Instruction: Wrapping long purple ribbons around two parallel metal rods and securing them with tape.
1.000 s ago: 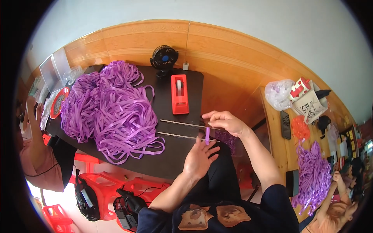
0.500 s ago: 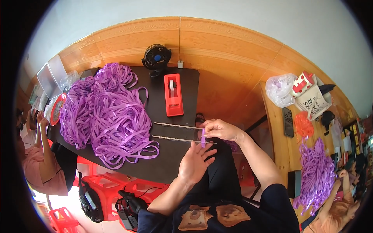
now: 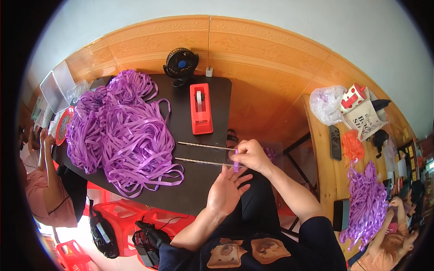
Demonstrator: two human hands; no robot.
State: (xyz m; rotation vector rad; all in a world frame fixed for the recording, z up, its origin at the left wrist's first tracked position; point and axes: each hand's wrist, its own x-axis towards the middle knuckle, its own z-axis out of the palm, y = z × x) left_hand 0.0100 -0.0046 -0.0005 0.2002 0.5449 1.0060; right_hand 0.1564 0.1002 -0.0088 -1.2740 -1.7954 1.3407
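Two thin twisted metal rods (image 3: pixel 199 160) lie side by side, reaching out past the right edge of the dark table. A strip of purple ribbon (image 3: pixel 236 166) spans them near their right ends. My right hand (image 3: pixel 251 155) pinches this ribbon between thumb and fingers, from above. Palm up, my left hand (image 3: pixel 224 192) rests under the lower rod's end with its fingers spread, the fingertips close to the ribbon; whether they touch the rod I cannot tell. To the left is a large tangled heap of purple ribbon (image 3: pixel 135 140).
A red tape dispenser (image 3: pixel 201 126) and a black fan (image 3: pixel 181 65) stand on the dark table (image 3: pixel 190 194). Red stools (image 3: pixel 120 214) are below. On the wooden table (image 3: pixel 323 180) at right lie a phone (image 3: pixel 334 142) and more purple ribbon (image 3: pixel 364 203). Other people sit at both sides.
My right hand has shifted a little toward me along the ribbon, from the upper rod to between the rods. My left hand has stayed nearly still.
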